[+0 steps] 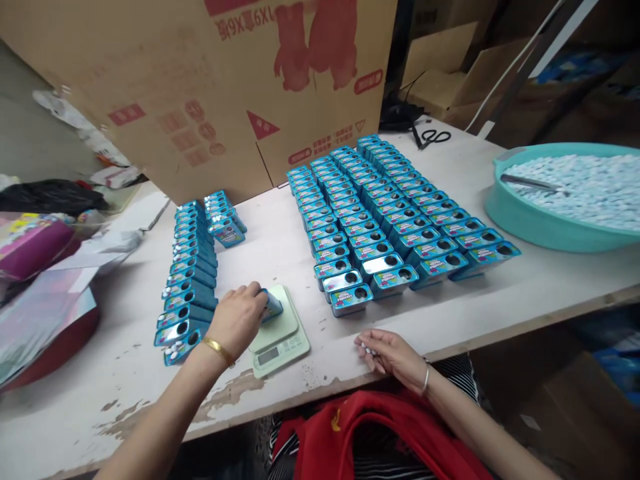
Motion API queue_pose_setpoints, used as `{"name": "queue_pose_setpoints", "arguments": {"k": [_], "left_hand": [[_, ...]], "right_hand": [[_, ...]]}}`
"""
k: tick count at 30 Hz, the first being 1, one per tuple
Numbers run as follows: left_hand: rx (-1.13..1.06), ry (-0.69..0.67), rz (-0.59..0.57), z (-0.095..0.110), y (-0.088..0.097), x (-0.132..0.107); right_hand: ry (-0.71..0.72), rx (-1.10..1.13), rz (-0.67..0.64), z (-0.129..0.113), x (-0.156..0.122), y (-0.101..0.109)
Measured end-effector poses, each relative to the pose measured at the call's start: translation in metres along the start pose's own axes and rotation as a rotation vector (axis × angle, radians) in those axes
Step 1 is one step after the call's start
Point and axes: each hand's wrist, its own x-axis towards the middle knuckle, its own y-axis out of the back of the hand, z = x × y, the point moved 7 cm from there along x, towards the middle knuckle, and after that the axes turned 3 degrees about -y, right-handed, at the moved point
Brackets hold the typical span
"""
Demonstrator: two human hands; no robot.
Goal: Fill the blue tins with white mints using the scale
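Note:
My left hand [235, 319] is closed round a small blue candy tin [272, 307] above the plate of a pale green kitchen scale [284, 350]; whether the tin rests on the plate I cannot tell. My right hand [395, 355], palm partly up near the table's front edge, has its fingers curled round a few small white candies [369, 351]. Left of my left hand runs a row of blue tins [193, 267], several with white candies on top. Beyond my right hand stand several rows of blue tins [370, 220] with dark round openings.
A turquoise basin [540, 223] heaped with white candies stands at the right, a metal utensil [533, 182] lying in it. Black scissors [433, 138] lie at the back. A large cardboard box [210, 87] rises behind the tins. Bags and packaging [55, 293] crowd the left side.

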Motion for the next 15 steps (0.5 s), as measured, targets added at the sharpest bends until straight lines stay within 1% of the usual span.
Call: {"name": "queue_pose_setpoints", "arguments": {"k": [2, 4, 5, 7, 8, 9, 10, 12, 15], "left_hand": [[-0.024, 0.001, 0.055, 0.001, 0.003, -0.003], [-0.080, -0.007, 0.179, -0.002, 0.014, -0.012], [-0.125, -0.004, 0.257, -0.004, 0.021, -0.019], [-0.247, 0.045, 0.422, -0.009, 0.031, -0.040], [-0.317, 0.089, 0.496, -0.012, 0.033, -0.053], [-0.383, 0.142, 0.560, -0.014, 0.030, -0.066], [-0.439, 0.200, 0.610, -0.015, 0.023, -0.080], [-0.517, 0.304, 0.672, -0.014, -0.003, -0.105], [-0.577, 0.419, 0.676, -0.006, -0.058, -0.135]], "right_hand": [[0.010, -0.001, 0.003, -0.001, -0.001, 0.001], [0.012, 0.011, 0.002, -0.001, -0.002, 0.002], [0.010, 0.019, -0.001, -0.001, -0.004, 0.002], [-0.005, 0.024, -0.019, -0.001, -0.008, 0.001], [-0.022, 0.015, -0.032, 0.000, -0.010, 0.000], [-0.045, -0.002, -0.047, 0.001, -0.012, -0.002], [-0.072, -0.027, -0.062, 0.003, -0.015, -0.005], [-0.134, -0.093, -0.089, 0.007, -0.018, -0.012], [-0.179, -0.194, -0.120, 0.007, -0.020, -0.028]]}}
